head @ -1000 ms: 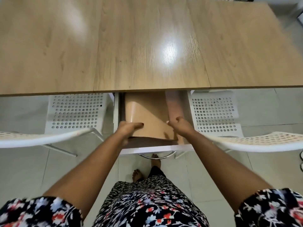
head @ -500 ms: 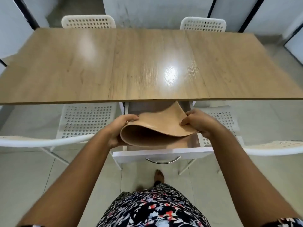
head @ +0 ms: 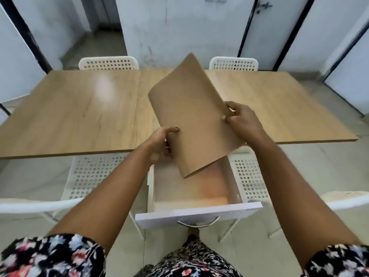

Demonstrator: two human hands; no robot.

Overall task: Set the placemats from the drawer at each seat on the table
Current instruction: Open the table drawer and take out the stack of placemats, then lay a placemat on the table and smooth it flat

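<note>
**Fingers clamped on tan placemats above the open drawer**

Fingers (head: 229, 111) of the right hand (head: 242, 120) pinched on the right edge of the placemats (head: 189, 116), thumb on the near face, the rest curled behind. Left hand (head: 160, 145) gripping the lower left edge, thumb laid flat across the front, other fingers hidden behind the sheet. Held up in the centre of the frame, tilted, upper corner leaning toward the top centre, lower corner hanging over the drawer. Whether one mat or a thin stack, impossible to tell from here.

Below the mats, in the lower centre, the white drawer (head: 199, 211) pulled out from under the table (head: 79, 116), curved metal handle on its front, inside blurred and showing only a pale bottom with a warm reflection. Wooden tabletop spread across the middle of the frame, bare, with a soft glare patch at the upper left.

Two white perforated chairs (head: 108, 62) at the far edge, upper centre of the frame. Two more on the near side, one at each flank of the drawer, seats tucked partly under the table edge. Floral sleeves at the bottom left and bottom right corners, floral dress at the bottom centre. Pale walls and dark door frames along the top.
</note>
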